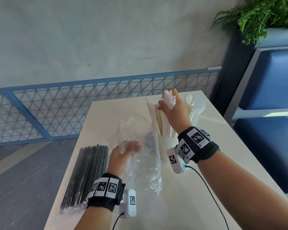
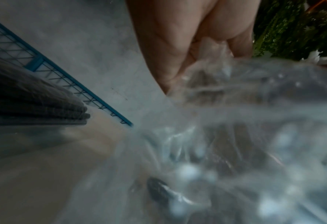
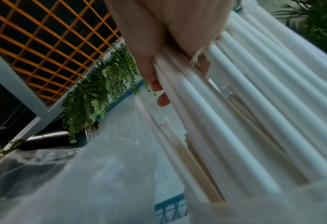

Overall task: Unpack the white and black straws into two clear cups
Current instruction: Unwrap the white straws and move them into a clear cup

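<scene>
My right hand [image 1: 169, 105] grips the upper ends of a bundle of white straws [image 1: 168, 98] whose lower ends stand in a clear cup [image 1: 166, 143] near the table's middle. In the right wrist view the white straws [image 3: 244, 106] fan down from my curled fingers [image 3: 158, 94]. My left hand [image 1: 126, 150] holds a crumpled clear plastic bag [image 1: 145, 166] just left of that cup; the bag [image 2: 235, 136] fills the left wrist view. A sealed pack of black straws [image 1: 88, 173] lies along the table's left edge. A second clear cup [image 1: 198, 107] shows behind the white straws.
The white table [image 1: 206, 188] ends close on the left beside the black pack. A blue mesh railing [image 1: 73, 110] runs behind it, a blue bench [image 1: 273, 97] stands to the right, and a green plant [image 1: 264, 15] hangs at the top right.
</scene>
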`<state>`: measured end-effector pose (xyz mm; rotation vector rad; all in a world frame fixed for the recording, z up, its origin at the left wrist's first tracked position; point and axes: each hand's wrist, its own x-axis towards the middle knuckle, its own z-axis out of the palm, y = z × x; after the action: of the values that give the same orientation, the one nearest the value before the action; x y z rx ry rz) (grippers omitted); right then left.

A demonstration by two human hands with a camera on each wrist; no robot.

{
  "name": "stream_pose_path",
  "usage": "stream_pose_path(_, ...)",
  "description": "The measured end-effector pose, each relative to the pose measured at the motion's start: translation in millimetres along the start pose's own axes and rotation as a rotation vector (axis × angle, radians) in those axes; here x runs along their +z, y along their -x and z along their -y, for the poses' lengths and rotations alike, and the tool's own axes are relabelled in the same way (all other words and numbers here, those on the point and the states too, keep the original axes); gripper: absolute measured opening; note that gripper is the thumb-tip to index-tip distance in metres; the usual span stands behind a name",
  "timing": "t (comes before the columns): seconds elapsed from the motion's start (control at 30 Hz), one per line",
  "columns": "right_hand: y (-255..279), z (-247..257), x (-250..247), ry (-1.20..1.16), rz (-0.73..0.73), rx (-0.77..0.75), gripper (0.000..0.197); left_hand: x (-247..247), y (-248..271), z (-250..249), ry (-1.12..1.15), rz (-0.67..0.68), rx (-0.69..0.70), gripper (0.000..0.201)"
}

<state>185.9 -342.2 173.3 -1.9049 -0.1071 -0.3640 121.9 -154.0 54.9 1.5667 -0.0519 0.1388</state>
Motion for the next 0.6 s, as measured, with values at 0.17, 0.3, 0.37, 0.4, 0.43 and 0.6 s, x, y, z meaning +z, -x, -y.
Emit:
stream_pose_path(0.17,-5,-8,-1,0.113,0.043,0.078,0.07,3,1,-5,0.12,-0.049,-0.014,0.064)
stream_pose_path(0.3,5,1,-5,0.154,0.057,0.067,0.069,8,3,-17,0.222,-0.113,-0.048,0.06)
stream_pose_path(0.37,11,4,-8,0.172,0.045,-0.002,0.066,10,4,-22,0.251,-0.135,-0.054,0.052)
stream_pose_path(0.4,14,3,-11,0.152,0.021,-0.053,0.066,10,5,-24,0.273,-0.152,-0.06,0.052)
stream_pose_path(0.43,17,-1,-13,0.115,-0.012,-0.097,0.07,10,6,-26,0.292,-0.168,-0.065,0.052)
stream_pose_path(0.6,43,-25,-26,0.028,-0.185,-0.297,0.088,10,14,-27,0.34,-0.24,-0.098,0.061)
